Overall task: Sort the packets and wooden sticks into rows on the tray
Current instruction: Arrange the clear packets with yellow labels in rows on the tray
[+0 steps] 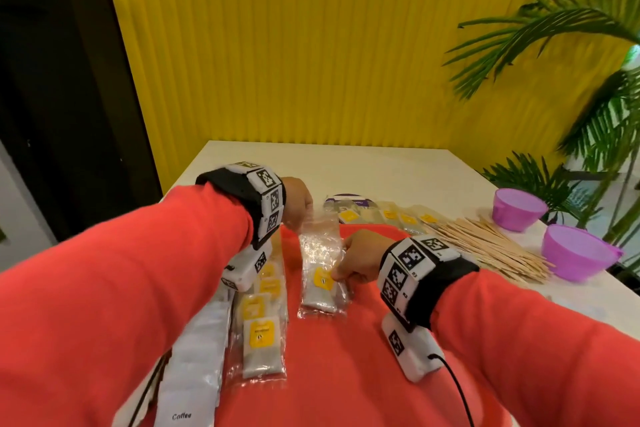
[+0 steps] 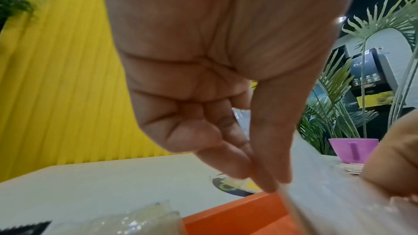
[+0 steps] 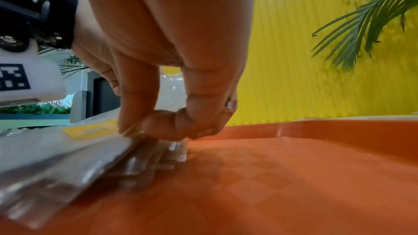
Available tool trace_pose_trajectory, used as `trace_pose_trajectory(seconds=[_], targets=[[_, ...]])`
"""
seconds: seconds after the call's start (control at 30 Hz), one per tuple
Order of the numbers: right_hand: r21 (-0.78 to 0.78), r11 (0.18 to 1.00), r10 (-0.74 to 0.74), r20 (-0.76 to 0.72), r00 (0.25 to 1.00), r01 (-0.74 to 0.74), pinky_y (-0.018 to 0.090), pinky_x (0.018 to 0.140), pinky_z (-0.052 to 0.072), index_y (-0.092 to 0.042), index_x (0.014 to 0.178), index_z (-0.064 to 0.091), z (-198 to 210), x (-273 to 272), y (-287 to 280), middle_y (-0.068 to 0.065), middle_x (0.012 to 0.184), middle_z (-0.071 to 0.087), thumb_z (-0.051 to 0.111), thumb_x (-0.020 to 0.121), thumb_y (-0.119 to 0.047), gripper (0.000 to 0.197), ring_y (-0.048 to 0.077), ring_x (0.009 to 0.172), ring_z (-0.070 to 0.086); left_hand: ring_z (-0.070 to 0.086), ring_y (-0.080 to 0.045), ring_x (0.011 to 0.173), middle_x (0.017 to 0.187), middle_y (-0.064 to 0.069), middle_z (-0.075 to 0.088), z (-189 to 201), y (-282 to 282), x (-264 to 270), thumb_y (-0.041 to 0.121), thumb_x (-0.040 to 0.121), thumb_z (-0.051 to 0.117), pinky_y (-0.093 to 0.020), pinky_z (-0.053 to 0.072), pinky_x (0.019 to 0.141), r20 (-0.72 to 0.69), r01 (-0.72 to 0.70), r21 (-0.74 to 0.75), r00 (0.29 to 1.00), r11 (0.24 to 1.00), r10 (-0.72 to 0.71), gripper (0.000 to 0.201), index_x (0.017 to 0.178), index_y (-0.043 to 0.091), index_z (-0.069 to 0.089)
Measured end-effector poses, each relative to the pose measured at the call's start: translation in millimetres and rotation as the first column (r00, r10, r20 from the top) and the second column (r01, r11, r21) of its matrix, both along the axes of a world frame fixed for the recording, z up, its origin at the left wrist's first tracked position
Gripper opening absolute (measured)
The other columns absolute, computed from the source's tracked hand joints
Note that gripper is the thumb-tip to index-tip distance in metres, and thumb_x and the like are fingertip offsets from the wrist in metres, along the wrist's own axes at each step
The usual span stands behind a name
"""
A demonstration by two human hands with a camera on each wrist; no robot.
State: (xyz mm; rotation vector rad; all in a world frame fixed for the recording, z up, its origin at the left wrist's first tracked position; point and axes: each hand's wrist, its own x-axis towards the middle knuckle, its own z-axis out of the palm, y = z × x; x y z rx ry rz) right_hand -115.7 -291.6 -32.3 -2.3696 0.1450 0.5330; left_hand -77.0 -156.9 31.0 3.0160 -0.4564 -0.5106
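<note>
A clear tea packet with a yellow label (image 1: pixel 320 274) lies tilted over the middle of the red tray (image 1: pixel 346 374). My left hand (image 1: pixel 300 224) pinches its far top edge and lifts that end. My right hand (image 1: pixel 337 276) pinches its right side beside the label. In the left wrist view the left hand (image 2: pixel 269 183) nips the plastic of the packet (image 2: pixel 328 185) between thumb and finger. The right wrist view has the right hand (image 3: pixel 144 131) pinching the packet (image 3: pixel 68 149) just above the tray (image 3: pixel 294 176). Wooden sticks (image 1: pixel 485 250) lie heaped on the table, right of the tray.
On the tray's left side lie a row of yellow-labelled packets (image 1: pixel 261 322) and a row of white coffee packets (image 1: pixel 194 357). More tea packets (image 1: pixel 384 215) lie on the white table behind the tray. Two purple bowls (image 1: pixel 517 211) (image 1: pixel 578 253) stand at the right, near palm leaves.
</note>
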Motion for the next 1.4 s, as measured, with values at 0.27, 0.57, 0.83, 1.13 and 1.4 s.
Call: trace_pose_trajectory(seconds=[0.27, 0.57, 0.83, 1.13, 1.4], targets=[[-0.048, 0.996, 0.070, -0.083, 0.994, -0.074, 0.032, 0.066, 0.043, -0.009, 0.064, 0.051, 2, 15, 6, 0.006, 0.060, 0.051, 0.071, 0.079, -0.006, 0.025, 0.020, 0.061, 0.049, 0.053, -0.010, 0.084, 0.117, -0.006, 0.065, -7, 5, 30, 0.014, 0.080, 0.072, -0.011, 0.038, 0.052, -0.021, 0.008, 0.053, 1.000, 0.999, -0.007, 0.036, 0.115, 0.012, 0.064], [-0.043, 0.996, 0.074, -0.096, 0.993, -0.078, 0.039, 0.090, 0.052, 0.001, 0.114, 0.059, 7, 21, 17, 0.012, 0.092, 0.062, 0.069, 0.081, -0.007, 0.035, 0.024, 0.086, 0.058, 0.052, -0.020, 0.111, 0.135, -0.006, 0.051, -11, 12, 43, 0.022, 0.083, 0.069, -0.024, 0.040, 0.080, -0.022, -0.055, 0.035, 0.998, 0.998, 0.056, 0.058, 0.135, 0.013, 0.046], [-0.081, 0.995, 0.049, -0.128, 0.991, -0.060, 0.031, 0.075, 0.052, -0.011, 0.079, 0.059, 16, 16, 12, 0.002, 0.066, 0.054, 0.065, 0.086, -0.029, 0.020, 0.018, 0.067, 0.054, 0.041, -0.020, 0.130, 0.143, -0.003, 0.043, -11, 12, 46, 0.024, 0.091, 0.059, -0.028, 0.033, 0.101, -0.019, -0.052, -0.031, 0.998, 0.998, 0.052, 0.053, 0.140, 0.012, 0.042], [-0.076, 0.984, 0.142, -0.191, 0.971, -0.159, 0.025, 0.069, 0.052, -0.014, 0.077, 0.058, 7, 1, 17, 0.002, 0.076, 0.061, 0.074, 0.079, -0.029, 0.022, 0.013, 0.069, 0.058, 0.056, -0.023, 0.114, 0.121, -0.007, 0.062, -23, 8, 46, 0.026, 0.083, 0.069, -0.032, 0.042, 0.095, -0.069, 0.005, 0.002, 0.998, 1.000, -0.005, 0.038, 0.114, 0.006, 0.062], [-0.104, 0.974, 0.179, -0.179, 0.967, -0.199, 0.015, 0.048, 0.048, -0.012, 0.068, 0.061, 7, -6, 18, -0.001, 0.064, 0.061, 0.070, 0.083, -0.019, 0.019, 0.006, 0.051, 0.056, 0.058, -0.024, 0.113, 0.118, -0.008, 0.065, -30, 9, 42, 0.026, 0.078, 0.075, -0.034, 0.045, 0.098, -0.078, 0.020, 0.030, 0.997, 0.999, -0.017, 0.041, 0.111, 0.004, 0.065]])
